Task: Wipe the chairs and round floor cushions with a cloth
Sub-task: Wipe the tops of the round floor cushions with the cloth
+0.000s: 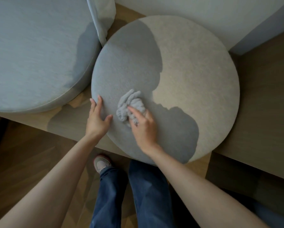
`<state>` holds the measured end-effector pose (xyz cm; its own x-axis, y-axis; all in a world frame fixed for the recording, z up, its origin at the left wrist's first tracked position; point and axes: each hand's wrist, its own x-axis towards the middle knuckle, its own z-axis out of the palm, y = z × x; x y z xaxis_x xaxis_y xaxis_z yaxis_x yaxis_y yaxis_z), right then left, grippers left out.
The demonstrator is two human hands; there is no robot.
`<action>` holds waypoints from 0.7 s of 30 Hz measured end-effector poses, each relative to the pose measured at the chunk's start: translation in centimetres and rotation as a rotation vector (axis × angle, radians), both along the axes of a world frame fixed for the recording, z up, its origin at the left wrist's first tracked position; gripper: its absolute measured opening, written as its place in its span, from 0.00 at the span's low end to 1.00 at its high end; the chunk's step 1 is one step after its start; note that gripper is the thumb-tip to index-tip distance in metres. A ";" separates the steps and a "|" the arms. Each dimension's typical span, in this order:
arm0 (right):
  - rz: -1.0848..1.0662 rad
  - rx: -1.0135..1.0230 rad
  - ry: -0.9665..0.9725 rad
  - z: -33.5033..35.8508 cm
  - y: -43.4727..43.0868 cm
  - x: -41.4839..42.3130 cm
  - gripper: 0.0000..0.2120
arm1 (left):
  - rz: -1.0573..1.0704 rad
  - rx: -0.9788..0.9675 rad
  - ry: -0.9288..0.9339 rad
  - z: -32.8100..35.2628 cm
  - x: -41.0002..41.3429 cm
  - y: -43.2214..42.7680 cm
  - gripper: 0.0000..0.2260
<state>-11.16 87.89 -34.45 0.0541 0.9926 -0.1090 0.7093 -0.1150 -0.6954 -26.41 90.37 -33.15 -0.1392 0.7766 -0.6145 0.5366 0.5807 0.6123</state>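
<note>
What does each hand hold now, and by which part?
The right hand grips the bunched grey cloth at its near end, pressing it on the round cushion. The left hand holds nothing; it rests open on the cushion's left edge.

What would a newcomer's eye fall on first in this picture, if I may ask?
The big round cushion fills the centre, partly sunlit, partly in shadow. On its near side the right hand grips a bunched grey cloth, while the left hand rests open on its left edge. A second round cushion lies at upper left.
</note>
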 end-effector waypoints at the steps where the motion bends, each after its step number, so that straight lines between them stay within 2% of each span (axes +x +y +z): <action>1: 0.052 -0.016 0.022 0.3 0.0 -0.3 0.21 | -0.007 -0.004 -0.008 0.2 -0.3 -0.2 0.34; 5: 0.004 0.079 0.043 1.7 3.8 1.4 0.20 | 0.089 -0.055 -0.141 0.9 -1.4 -1.0 0.33; 8: -0.025 0.129 -0.030 2.1 10.4 3.1 0.18 | 0.223 -0.098 -0.278 1.2 -2.5 -1.0 0.33; 14: 0.022 0.035 -0.147 0.3 22.7 0.7 0.19 | 0.341 -0.153 -0.349 0.5 -3.1 -0.2 0.31; 18: 0.125 -0.012 -0.217 -0.9 22.8 -4.0 0.19 | 0.388 -0.155 -0.358 0.1 -2.9 -0.2 0.30; 21: 0.317 -0.001 -0.230 -0.7 18.6 -6.1 0.18 | 0.425 -0.182 -0.403 0.2 -2.8 -0.3 0.30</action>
<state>-17.29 106.46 -35.20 -0.2321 0.9639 -0.1304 0.8472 0.1345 -0.5140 -29.20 90.09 -32.93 -0.1431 0.5816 -0.8008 -0.0184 0.8074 0.5897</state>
